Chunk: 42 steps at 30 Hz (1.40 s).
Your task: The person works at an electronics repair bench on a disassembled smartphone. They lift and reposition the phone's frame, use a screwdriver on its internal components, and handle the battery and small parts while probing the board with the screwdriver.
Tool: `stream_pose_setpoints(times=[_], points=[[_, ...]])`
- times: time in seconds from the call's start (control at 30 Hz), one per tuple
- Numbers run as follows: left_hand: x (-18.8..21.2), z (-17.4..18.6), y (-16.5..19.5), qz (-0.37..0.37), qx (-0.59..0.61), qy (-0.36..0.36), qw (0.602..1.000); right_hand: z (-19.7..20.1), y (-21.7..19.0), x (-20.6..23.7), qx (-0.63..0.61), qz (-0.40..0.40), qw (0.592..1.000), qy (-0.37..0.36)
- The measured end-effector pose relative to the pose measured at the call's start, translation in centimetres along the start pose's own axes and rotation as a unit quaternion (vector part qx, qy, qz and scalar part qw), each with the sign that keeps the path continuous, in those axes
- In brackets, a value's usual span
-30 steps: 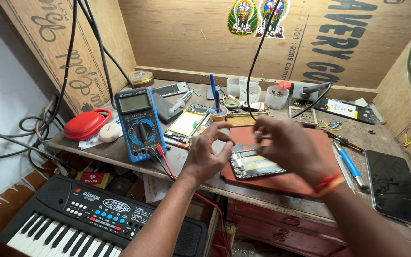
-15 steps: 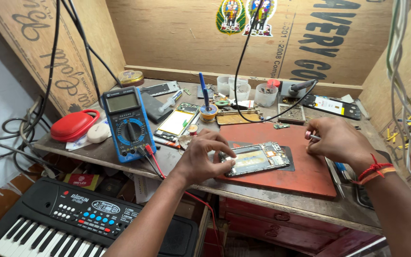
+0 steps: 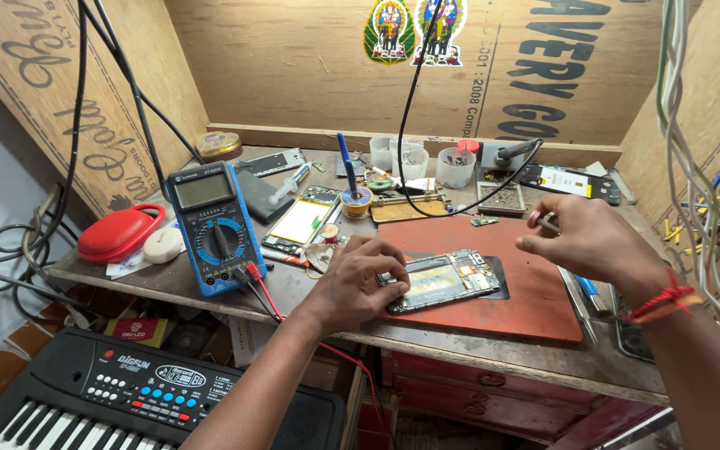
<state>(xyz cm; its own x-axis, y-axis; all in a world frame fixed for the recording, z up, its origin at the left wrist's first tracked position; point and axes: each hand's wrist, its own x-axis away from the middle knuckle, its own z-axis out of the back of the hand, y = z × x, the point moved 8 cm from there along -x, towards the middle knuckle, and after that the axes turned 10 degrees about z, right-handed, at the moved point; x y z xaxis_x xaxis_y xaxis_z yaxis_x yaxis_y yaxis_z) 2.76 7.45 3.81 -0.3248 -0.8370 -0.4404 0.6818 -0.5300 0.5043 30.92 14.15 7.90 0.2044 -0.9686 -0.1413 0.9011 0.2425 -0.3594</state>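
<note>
Phone: we see the opened phone lying on the red mat, near the front edge of the tabletop; its back cover is off and the inner parts show.
Left hand: our left hand rests on the left end of the phone, fingers curled and pressing it down.
Right hand: our right hand is raised above the right part of the mat, its grip pinching a thin tool; which kind of tool, we cannot tell.
Progress: we judge the opening is done, and the work inside is not finished.
Around: a blue multimeter stands to the left; a keyboard is below.
</note>
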Motion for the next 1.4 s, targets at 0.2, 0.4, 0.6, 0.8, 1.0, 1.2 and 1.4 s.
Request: stream_pose_setpoints(times=[0.2,0.4,0.6,0.8,1.0,1.2,1.4], points=[[-0.3,0.7,-1.1,0.063,0.043,0.046,0.996,0.9,-3.4,0.5,-0.388,0.191,0.898,0.076],[-0.5,1.1,-1.4,0.051,0.052,0.080,0.994,0.5,-2.5,-1.7,-0.520,0.187,0.816,0.166],[-0.5,0.5,-2.2,0.091,0.041,0.064,0.993,-0.7,-1.9,-1.9,-0.467,0.235,0.810,0.265],[0.0,0.9,-0.4,0.033,0.006,0.062,0.998,-0.8,-2.1,-1.0,-0.512,0.255,0.783,0.243],[0.1,-0.5,0.7,0.012,-0.093,-0.002,0.996,-1.1,-2.6,-0.8,-0.526,0.250,0.781,0.225],[-0.1,-1.8,0.2,0.030,-0.136,-0.024,0.990,-1.1,-2.5,-1.2,-0.482,0.302,0.782,0.255],[0.1,-1.4,0.5,0.015,-0.128,-0.018,0.992,-0.8,-2.8,-0.7,-0.377,0.288,0.847,0.239]])
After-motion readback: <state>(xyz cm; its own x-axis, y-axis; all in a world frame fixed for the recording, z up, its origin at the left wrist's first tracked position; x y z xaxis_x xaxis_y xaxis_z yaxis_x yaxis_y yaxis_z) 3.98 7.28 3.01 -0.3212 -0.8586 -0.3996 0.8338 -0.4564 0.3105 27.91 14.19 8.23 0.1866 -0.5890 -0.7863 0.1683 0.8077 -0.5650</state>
